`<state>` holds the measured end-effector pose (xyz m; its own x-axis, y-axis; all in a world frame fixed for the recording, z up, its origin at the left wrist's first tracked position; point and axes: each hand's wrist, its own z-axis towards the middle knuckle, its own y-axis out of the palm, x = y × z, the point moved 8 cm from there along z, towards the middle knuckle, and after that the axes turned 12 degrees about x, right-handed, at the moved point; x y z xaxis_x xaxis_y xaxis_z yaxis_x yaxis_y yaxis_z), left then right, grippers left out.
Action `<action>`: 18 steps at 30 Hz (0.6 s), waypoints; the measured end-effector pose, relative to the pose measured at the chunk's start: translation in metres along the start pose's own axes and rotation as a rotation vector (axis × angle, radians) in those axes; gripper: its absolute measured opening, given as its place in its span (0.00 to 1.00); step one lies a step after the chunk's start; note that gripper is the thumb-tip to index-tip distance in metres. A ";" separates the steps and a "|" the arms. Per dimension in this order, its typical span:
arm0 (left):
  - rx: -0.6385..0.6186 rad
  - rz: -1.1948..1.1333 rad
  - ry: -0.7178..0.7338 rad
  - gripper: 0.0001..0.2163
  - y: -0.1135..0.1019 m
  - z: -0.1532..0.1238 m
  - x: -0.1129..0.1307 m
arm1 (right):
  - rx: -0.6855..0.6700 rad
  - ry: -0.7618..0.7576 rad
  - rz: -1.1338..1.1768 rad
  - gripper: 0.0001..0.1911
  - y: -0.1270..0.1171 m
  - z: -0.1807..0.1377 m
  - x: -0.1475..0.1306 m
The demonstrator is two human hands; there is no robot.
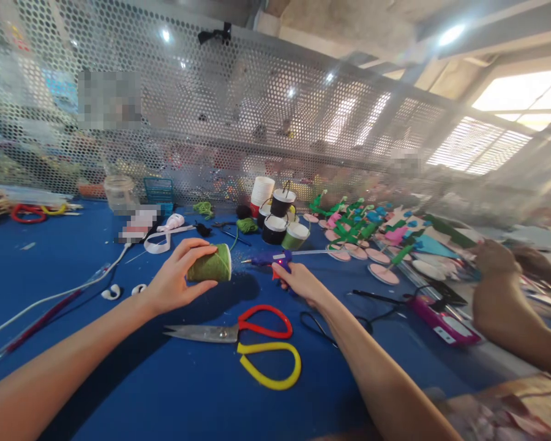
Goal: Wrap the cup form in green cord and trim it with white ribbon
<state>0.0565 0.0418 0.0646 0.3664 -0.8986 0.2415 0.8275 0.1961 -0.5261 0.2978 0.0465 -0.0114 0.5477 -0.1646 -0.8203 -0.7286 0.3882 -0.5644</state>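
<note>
My left hand (182, 274) is wrapped round a small cup covered in green yarn (210, 264), tipped on its side with its white end facing right. A green strand of yarn runs up from it toward a small green yarn ball (247, 226). In my right hand (299, 280) is a blue hot glue gun (275, 260), its small light glowing red and its nozzle pointing left at the cup, a short gap apart. A pale glue stick (316, 252) sticks out of its back. Scissors (206, 333) with red and yellow handles lie below both hands.
Finished small cups (274, 229) stand stacked behind the glue gun. Several green, pink and blue craft figures on round bases (383, 273) crowd the right. A magenta power strip (443, 320) lies near another person's arm (500, 300). A perforated metal screen (239, 135) borders the blue table (133, 392).
</note>
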 end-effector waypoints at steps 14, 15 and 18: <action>-0.089 0.022 0.238 0.23 0.010 -0.008 0.026 | 0.049 -0.319 -0.172 0.21 -0.002 -0.011 -0.054; -0.100 0.019 0.260 0.23 0.012 -0.009 0.030 | -0.010 -0.331 -0.140 0.24 0.005 -0.014 -0.064; -0.132 0.004 0.312 0.22 0.013 -0.010 0.040 | -0.337 -0.240 0.119 0.33 0.037 -0.023 -0.084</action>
<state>0.0779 0.0049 0.0594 0.2049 -0.9787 -0.0113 0.7566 0.1657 -0.6326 0.2156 0.0543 0.0341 0.5027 0.0944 -0.8593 -0.8644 0.0675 -0.4983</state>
